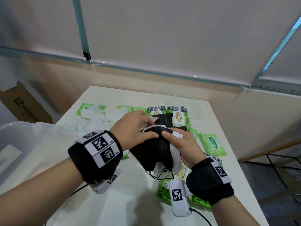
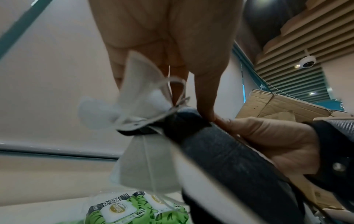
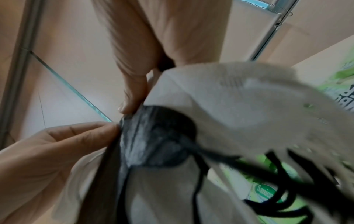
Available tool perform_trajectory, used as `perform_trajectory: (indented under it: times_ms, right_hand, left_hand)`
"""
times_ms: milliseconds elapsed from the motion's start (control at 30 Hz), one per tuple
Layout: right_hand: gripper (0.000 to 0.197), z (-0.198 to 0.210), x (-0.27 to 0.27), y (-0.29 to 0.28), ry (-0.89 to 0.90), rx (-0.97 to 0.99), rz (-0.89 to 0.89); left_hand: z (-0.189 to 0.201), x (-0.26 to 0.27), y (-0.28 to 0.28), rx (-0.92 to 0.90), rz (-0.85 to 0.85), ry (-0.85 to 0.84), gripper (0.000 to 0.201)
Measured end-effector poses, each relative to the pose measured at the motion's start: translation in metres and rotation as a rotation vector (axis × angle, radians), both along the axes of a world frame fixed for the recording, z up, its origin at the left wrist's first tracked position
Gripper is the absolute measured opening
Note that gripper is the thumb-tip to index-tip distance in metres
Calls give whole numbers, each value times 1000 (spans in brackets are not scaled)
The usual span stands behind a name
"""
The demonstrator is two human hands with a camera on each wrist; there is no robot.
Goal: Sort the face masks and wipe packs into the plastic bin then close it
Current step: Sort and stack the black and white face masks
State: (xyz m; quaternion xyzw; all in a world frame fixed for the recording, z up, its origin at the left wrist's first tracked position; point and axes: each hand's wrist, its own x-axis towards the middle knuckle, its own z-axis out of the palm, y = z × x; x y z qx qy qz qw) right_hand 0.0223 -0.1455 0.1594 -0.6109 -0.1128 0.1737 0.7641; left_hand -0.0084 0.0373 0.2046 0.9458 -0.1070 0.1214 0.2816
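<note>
Nearest to the person, both wrists wear black straps with printed square markers, and a thin cable trails off each. Just past them, the left hand (image 1: 133, 128) and the right hand (image 1: 182, 145) meet over the middle of the tabletop (image 1: 123, 198), sharing one bundle of face masks (image 1: 153, 152), black ones and white ones pressed together. The left hand grips the far end of the bundle, thumb on the black fabric and fingers curled over a white mask. The right hand grips the bundle from the other side, its thumb (image 1: 167, 134) pinching the black edge close to the left thumb; the right wrist view shows the same pinch, two thumbs nearly touching on dark cloth. The bundle is lifted off the tabletop, and black ear loops (image 1: 160, 174) dangle from its near end.

At the left edge, close by, stands the clear plastic bin (image 1: 19, 144), open at the top.

Under and beside the right wrist lie green wipe packs (image 1: 211, 144), one flat just right of the hands. Beyond the hands, more wipe packs sit in a row near the far edge, two with dark tops (image 1: 177, 116), and to their left a loose heap of white masks (image 1: 96, 119) lies over other green packs. A cardboard box (image 1: 24, 105) leans off the tabletop at far left.
</note>
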Motion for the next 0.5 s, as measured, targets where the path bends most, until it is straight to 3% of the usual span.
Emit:
perform_trajectory:
  times_ms: [200,367,500]
  right_hand:
    - [38,-3,3,2,11,4,-48]
    - [18,-6,8,-5,18,-45,-113]
    - [10,-12,13,-9,10,-108,-230]
  left_hand:
    - [5,-1,0,-139,23,28,14]
    - [21,-1,12,-311,86,82,14]
    - [32,-3,18,-387,-4,150,16]
